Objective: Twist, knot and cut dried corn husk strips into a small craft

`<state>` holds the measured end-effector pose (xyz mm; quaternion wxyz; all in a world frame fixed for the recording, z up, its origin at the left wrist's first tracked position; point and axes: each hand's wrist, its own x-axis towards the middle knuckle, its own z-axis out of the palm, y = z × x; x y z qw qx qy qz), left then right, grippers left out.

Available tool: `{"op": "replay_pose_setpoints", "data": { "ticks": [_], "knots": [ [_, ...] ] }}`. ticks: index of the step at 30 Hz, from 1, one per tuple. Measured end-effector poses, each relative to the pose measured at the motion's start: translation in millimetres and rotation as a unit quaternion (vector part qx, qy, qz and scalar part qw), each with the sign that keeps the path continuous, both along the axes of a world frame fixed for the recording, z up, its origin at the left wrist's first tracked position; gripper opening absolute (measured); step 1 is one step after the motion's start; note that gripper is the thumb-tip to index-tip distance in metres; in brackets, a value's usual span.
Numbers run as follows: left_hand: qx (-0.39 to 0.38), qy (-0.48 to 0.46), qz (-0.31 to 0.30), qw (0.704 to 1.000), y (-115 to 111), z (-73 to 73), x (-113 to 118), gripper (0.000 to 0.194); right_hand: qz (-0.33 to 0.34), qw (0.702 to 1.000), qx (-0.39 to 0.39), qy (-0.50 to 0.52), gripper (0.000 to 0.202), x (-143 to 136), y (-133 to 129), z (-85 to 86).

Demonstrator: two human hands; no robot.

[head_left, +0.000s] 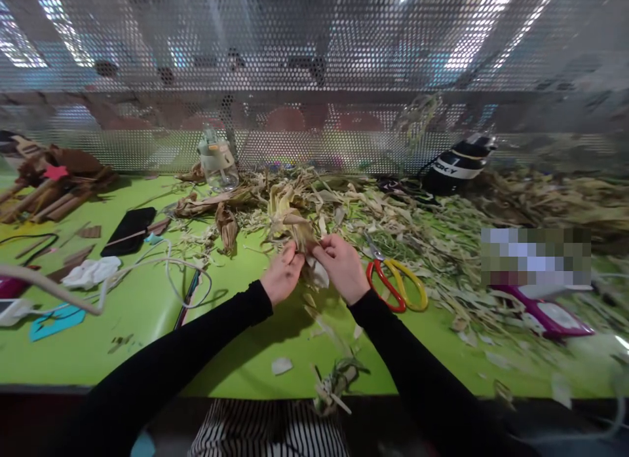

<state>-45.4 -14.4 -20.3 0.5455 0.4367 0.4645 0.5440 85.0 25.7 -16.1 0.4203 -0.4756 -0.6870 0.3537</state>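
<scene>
Above the green table's middle, my left hand (285, 272) and my right hand (343, 267) meet at a bundle of dried corn husk (295, 222). The fingers of both hands are closed on its lower end, and its pale yellow strips fan out away from me. A whitish piece (318, 274) shows below the fingertips; I cannot tell whether it is part of the bundle. Just right of my right hand lie scissors (397, 283) with one red and one yellow handle. A small knotted husk piece (339, 383) sits at the near table edge.
Shredded husk (354, 201) spreads across the back and right. A clear bottle (219, 162) and a tilted black bottle (457, 167) stand near the perforated screen (314, 57). Leftward lie a black phone (129, 231), cables and brown sticks (63, 201). A magenta-and-white device (553, 313) is at right.
</scene>
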Motion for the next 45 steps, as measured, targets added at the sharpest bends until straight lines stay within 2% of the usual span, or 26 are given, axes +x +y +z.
{"op": "replay_pose_setpoints", "data": {
  "ticks": [3, 7, 12, 18, 22, 27, 31, 36, 41, 45],
  "knots": [
    [-0.01, 0.006, -0.016, 1.0, 0, 1.7, -1, 0.012, 0.019, 1.0, 0.003, 0.025, 0.026, -1, 2, -3.2],
    [-0.023, 0.001, -0.038, 0.999, 0, 6.6, 0, 0.016, 0.046, 0.997, -0.031, 0.047, 0.027, -3, 2, -4.0],
    [-0.062, -0.007, -0.002, 0.998, 0, 6.6, 2, 0.025, 0.051, 0.999, 0.013, 0.0, 0.021, -3, -4, 1.3],
    [-0.09, -0.048, 0.032, 0.994, 2, 8.8, 2, 0.015, 0.069, 0.997, 0.008, -0.033, 0.022, -3, -7, 4.9],
    [-0.08, -0.097, 0.06, 0.99, 5, 10.6, -1, 0.012, 0.005, 0.998, 0.045, -0.044, 0.039, -4, -7, 4.4],
    [-0.056, -0.104, 0.069, 0.991, 7, 10.1, -3, 0.013, 0.075, 0.996, -0.026, -0.032, 0.033, -1, -3, 0.3],
    [-0.026, -0.082, 0.029, 0.996, 10, 15.6, -9, 0.017, 0.088, 0.995, -0.009, -0.043, 0.023, -1, -2, -0.4],
    [0.024, -0.08, 0.035, 0.996, 14, 22.0, -18, 0.024, 0.081, 0.995, 0.007, -0.063, 0.024, -2, -5, 3.3],
    [-0.01, -0.12, 0.026, 0.992, 13, 25.6, -19, 0.021, 0.113, 0.991, -0.059, -0.029, 0.023, -4, -11, 9.8],
    [0.002, -0.146, 0.022, 0.989, 11, 29.6, -18, 0.014, 0.155, 0.985, -0.068, -0.036, 0.017, -6, -13, 11.5]
  ]
}}
